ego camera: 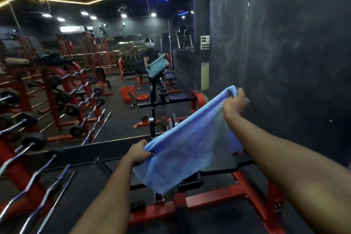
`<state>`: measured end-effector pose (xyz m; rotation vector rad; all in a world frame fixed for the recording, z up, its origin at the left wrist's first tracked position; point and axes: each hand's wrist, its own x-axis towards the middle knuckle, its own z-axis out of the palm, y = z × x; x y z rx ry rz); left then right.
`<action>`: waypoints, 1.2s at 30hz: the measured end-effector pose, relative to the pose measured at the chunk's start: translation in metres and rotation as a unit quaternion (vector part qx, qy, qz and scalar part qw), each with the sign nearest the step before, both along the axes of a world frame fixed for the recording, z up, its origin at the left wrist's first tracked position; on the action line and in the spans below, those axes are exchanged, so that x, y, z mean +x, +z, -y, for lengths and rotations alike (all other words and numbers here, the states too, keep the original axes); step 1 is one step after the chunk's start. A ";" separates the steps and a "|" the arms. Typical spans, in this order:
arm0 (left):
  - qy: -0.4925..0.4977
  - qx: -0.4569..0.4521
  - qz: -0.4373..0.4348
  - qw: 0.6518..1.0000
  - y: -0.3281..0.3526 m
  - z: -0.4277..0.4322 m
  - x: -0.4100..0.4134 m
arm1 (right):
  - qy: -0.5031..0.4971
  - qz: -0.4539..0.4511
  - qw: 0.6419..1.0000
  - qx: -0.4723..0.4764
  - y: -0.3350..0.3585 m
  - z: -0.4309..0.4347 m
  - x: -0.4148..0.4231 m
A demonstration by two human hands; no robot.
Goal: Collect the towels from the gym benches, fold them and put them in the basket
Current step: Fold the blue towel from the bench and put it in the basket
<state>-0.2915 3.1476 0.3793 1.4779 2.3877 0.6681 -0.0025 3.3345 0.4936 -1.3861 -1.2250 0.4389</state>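
Far beyond the left hand (139,153), up and to its left, a rack of curl bars (57,119) runs out of the picture at the lower left edge. In the mirror, ahead of that hand, an orange basket (126,93) stands on the dark floor; its inside is too dim and small to make out.

The left hand is closed on the lower corner of a blue towel (187,144), fingers curled over the edge. The towel stretches up and rightward from it, hanging in the air above a red-framed gym bench (224,166), whose dark pad the cloth partly hides. The right hand (234,103), higher and farther out, pinches the towel's upper corner. Beside the right hand rises a dark wall (294,53).
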 end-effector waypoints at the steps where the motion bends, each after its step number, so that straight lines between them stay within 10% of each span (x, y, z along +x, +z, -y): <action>1: -0.005 0.010 0.000 1.000 0.004 0.000 -0.003 | -0.019 -0.001 1.000 -0.016 -0.003 -0.001 0.005; 11: 0.144 0.123 0.019 0.982 0.035 0.006 -0.022 | -0.084 0.036 0.979 -0.183 -0.028 -0.008 0.030; 17: 0.244 0.015 0.022 0.969 0.074 -0.020 0.005 | 0.030 0.059 0.965 -0.254 -0.042 0.011 0.000; 25: 0.115 0.050 0.012 0.992 0.113 -0.063 0.064 | 0.444 0.075 0.892 -0.042 -0.054 0.061 -0.077; 28: 0.075 0.071 0.029 0.994 0.120 -0.063 0.073 | 0.501 0.026 0.862 -0.069 -0.047 0.069 -0.092; 33: -0.044 0.096 0.289 0.952 0.133 -0.044 0.070 | 0.537 0.114 0.832 -0.075 -0.045 0.073 -0.086; 36: -0.020 0.163 0.232 0.959 0.124 -0.037 0.061 | 0.512 0.115 0.850 -0.040 -0.047 0.068 -0.087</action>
